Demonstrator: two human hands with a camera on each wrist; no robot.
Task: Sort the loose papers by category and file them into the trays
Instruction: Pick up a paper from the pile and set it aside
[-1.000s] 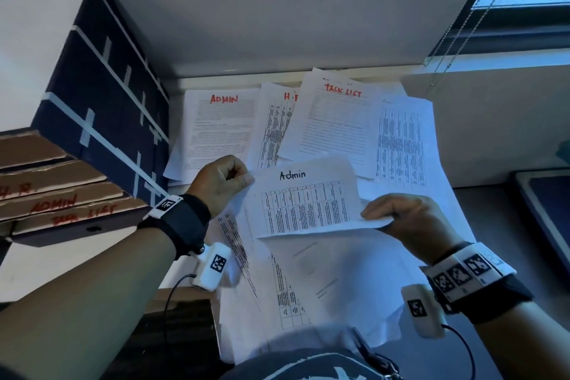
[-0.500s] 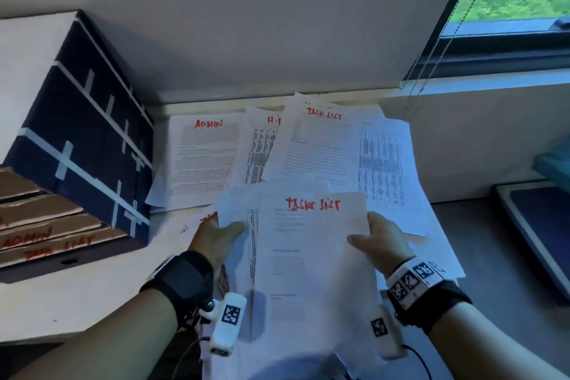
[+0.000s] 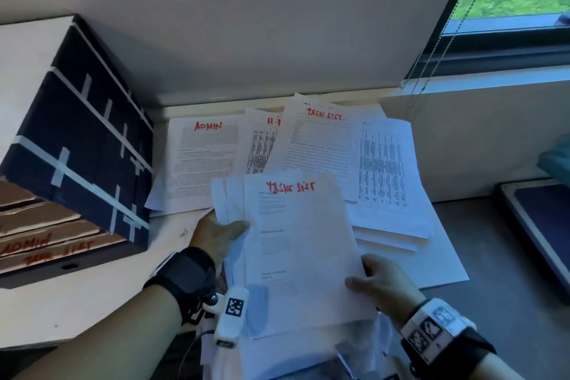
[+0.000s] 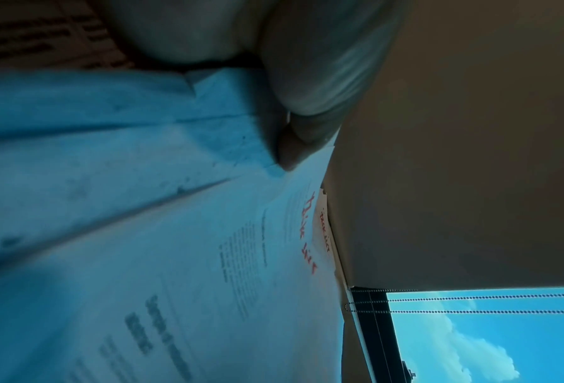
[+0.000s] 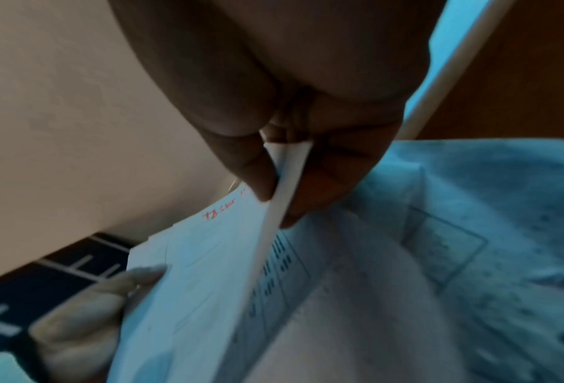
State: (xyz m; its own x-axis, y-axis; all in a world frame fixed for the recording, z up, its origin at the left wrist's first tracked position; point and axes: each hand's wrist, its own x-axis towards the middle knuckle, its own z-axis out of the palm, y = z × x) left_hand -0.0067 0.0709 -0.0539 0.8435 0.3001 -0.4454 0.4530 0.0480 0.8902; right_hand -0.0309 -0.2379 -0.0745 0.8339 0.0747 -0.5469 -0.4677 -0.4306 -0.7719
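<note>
On the counter (image 3: 92,296) before you, sorted piles (image 3: 308,145) headed ADMIN, H-something and TASK LIST lie fanned by the wall. The trays (image 3: 46,241), labelled in red, stand to your left; no paper visibly sticks out of them, so filing probably remains. Your left hand (image 3: 220,236) and right hand (image 3: 384,282) both pinch the stack (image 3: 302,244), topped TASK LIST, just above the piles.

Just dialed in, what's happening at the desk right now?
A person is sorting papers. Both hands hold a small sheaf above the desk: the left hand grips its left edge and the right hand pinches its right edge. The top sheet is marked TASK LIST in red. Piles headed ADMIN and TASK LIST lie on the desk behind. The labelled trays sit at the left.
</note>
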